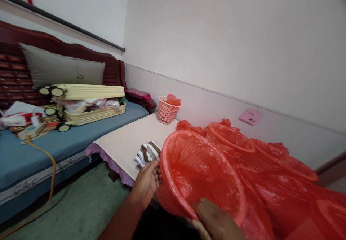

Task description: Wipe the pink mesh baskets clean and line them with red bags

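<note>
A red plastic basket [164, 193] lined with a red plastic bag [200, 171] is tilted in front of me, its mouth facing up and towards me. My right hand [216, 220] grips the near rim, its fingers over the edge and partly hidden. Against the left side of the basket, my left hand [148, 182] has its fingers stretched out along the outer wall. Just beyond it, folded striped cloth [148, 154] in white, brown and grey lies on the cream-covered table.
More red baskets with bags [229, 137] crowd the right side. A pink-and-white basket [168, 110] stands by the wall on the cream cover [121, 139]. To the left, a partly open yellow suitcase [94, 115] rests on a blue seat [108, 128]. A yellow cord [54, 168] hangs to the floor.
</note>
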Motion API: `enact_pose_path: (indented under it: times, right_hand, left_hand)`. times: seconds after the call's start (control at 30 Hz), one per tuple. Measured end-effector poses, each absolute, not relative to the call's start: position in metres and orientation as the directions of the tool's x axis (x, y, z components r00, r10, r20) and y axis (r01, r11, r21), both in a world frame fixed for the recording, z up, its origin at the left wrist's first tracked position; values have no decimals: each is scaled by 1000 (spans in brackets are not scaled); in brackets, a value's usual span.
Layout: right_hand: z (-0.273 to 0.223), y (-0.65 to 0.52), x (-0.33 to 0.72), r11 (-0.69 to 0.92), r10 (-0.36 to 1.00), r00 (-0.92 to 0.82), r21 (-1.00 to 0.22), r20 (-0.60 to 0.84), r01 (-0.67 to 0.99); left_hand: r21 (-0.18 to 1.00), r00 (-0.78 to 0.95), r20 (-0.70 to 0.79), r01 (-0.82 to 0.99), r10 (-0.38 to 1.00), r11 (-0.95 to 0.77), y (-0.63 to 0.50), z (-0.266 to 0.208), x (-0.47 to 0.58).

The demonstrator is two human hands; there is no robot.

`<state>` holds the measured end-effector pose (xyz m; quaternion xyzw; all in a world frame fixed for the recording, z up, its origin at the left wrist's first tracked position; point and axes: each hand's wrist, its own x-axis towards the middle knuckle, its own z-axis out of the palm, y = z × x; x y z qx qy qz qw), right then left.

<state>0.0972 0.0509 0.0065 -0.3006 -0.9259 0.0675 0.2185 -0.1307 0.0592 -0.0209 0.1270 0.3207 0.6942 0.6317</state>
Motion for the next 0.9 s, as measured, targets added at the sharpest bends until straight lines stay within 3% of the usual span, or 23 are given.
enact_pose_path:
  times: [0.37,0.53,0.9]
  right_hand:
    - [15,53,96,837,548,-719,-267,429,478]
    - [19,54,98,830,558,-746,-267,363,490]
    - [14,55,99,821,571,-726,-277,383,499]
  left_hand:
    - [629,-156,-128,-777,979,-41,57,-18,-128]
    - [659,-163,-137,-751,977,-33,57,-22,-128]
    - [752,-244,-190,-659,951,-18,60,-33,-129]
